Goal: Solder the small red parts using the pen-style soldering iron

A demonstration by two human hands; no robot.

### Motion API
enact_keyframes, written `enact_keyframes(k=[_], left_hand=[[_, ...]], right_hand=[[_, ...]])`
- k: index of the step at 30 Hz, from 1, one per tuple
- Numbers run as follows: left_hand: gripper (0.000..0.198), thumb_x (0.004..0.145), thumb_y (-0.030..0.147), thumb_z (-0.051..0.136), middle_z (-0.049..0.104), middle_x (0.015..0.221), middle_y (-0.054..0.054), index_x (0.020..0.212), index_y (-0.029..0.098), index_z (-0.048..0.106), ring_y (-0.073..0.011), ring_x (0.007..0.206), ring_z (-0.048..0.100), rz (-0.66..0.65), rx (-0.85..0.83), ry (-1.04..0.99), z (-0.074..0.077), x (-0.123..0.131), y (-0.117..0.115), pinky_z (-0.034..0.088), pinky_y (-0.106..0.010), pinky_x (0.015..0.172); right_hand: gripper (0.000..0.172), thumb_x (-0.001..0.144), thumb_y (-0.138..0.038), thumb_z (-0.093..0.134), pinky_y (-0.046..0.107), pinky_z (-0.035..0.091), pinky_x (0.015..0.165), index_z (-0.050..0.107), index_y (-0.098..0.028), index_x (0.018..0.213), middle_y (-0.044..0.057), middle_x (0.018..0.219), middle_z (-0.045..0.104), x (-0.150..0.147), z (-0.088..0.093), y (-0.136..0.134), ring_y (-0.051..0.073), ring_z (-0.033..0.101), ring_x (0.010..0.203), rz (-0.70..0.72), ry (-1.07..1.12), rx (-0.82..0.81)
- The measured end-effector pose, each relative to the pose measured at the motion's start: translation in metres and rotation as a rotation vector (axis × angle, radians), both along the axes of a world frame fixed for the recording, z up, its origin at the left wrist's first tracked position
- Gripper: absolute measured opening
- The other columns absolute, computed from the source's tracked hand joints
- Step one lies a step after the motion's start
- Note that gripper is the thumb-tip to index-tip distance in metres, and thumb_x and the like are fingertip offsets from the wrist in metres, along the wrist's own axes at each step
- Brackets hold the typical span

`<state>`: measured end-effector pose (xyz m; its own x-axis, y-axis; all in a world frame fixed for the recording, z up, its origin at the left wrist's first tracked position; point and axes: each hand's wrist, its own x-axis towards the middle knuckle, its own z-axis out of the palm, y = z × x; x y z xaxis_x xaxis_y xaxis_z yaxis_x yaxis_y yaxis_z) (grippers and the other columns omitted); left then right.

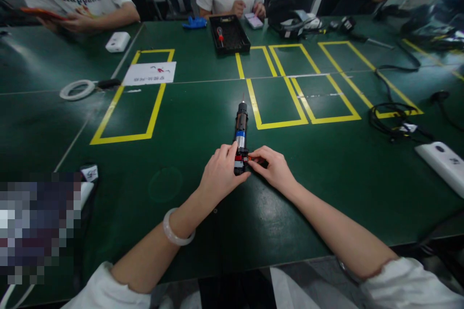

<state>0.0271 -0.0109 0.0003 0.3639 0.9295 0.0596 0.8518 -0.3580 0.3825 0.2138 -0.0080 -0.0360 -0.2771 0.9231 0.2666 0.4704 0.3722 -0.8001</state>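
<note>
My left hand (220, 170) is closed round the lower end of what looks like an electric screwdriver (241, 120) with its inside showing. It lies on the green table with its thin bit pointing away from me; a blue band and a silver section, like a motor, are visible. On its right side, my right hand (272, 168) pinches a small orange-red part (256, 159) against the lower end. The fingers partly cover this part, so its exact kind cannot be made out.
Yellow tape outlines (282, 124) mark the green table (203, 106). A black tray (232, 50) holds a red screwdriver (220, 36). There are also a paper sign (145, 75), a white cable coil (77, 90), a black cable (393, 118) and a white power bank (444, 166). People sit opposite.
</note>
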Motion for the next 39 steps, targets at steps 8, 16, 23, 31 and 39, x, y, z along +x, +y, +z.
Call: enact_keyframes(k=[8, 16, 23, 31, 39], left_hand=[[0.081, 0.077, 0.046, 0.067, 0.049, 0.124, -0.015, 0.144, 0.015, 0.034, -0.0294, 0.109, 0.052, -0.005, -0.003, 0.006, -0.002, 0.0, -0.003, 0.046, -0.04, 0.09], [0.072, 0.087, 0.055, 0.049, 0.052, 0.11, -0.014, 0.145, 0.014, 0.035, -0.0292, 0.097, 0.054, 0.079, 0.06, 0.157, 0.001, 0.013, 0.002, 0.045, -0.037, 0.077], [0.066, 0.089, 0.055, 0.045, 0.051, 0.108, -0.01, 0.147, 0.023, 0.034, -0.0254, 0.095, 0.053, 0.104, 0.089, 0.286, 0.005, 0.013, 0.007, 0.042, -0.034, 0.076], [0.068, 0.089, 0.055, 0.048, 0.052, 0.11, -0.013, 0.148, 0.024, 0.033, -0.0269, 0.095, 0.053, 0.085, 0.122, 0.4, 0.01, -0.018, 0.008, 0.04, -0.036, 0.079], [0.068, 0.092, 0.055, 0.037, 0.048, 0.119, -0.019, 0.15, 0.021, 0.028, -0.0318, 0.096, 0.054, 0.243, 0.079, 0.511, 0.012, -0.1, 0.028, 0.044, -0.038, 0.076]], right_hand=[[0.008, 0.089, -0.022, 0.06, 0.029, 0.049, 0.066, 0.068, -0.02, 0.088, 0.004, 0.08, 0.068, -0.001, 0.004, -0.003, 0.017, 0.062, 0.07, -0.064, -0.044, 0.009], [0.017, 0.093, -0.025, 0.054, 0.028, 0.047, 0.064, 0.069, -0.019, 0.088, 0.005, 0.084, 0.072, 0.001, 0.012, -0.005, 0.017, 0.063, 0.068, -0.087, -0.007, -0.015], [0.019, 0.093, -0.028, 0.053, 0.027, 0.049, 0.067, 0.067, -0.018, 0.099, 0.004, 0.089, 0.073, 0.002, 0.002, -0.003, 0.016, 0.066, 0.07, -0.075, 0.09, -0.1], [0.017, 0.093, -0.025, 0.052, 0.028, 0.052, 0.073, 0.067, -0.02, 0.1, 0.004, 0.093, 0.075, 0.001, -0.001, -0.003, 0.017, 0.068, 0.079, 0.001, 0.12, -0.146], [0.017, 0.093, -0.022, 0.053, 0.027, 0.05, 0.07, 0.069, -0.019, 0.095, 0.004, 0.091, 0.074, 0.0, 0.004, -0.003, 0.016, 0.067, 0.075, 0.025, 0.087, -0.15]])
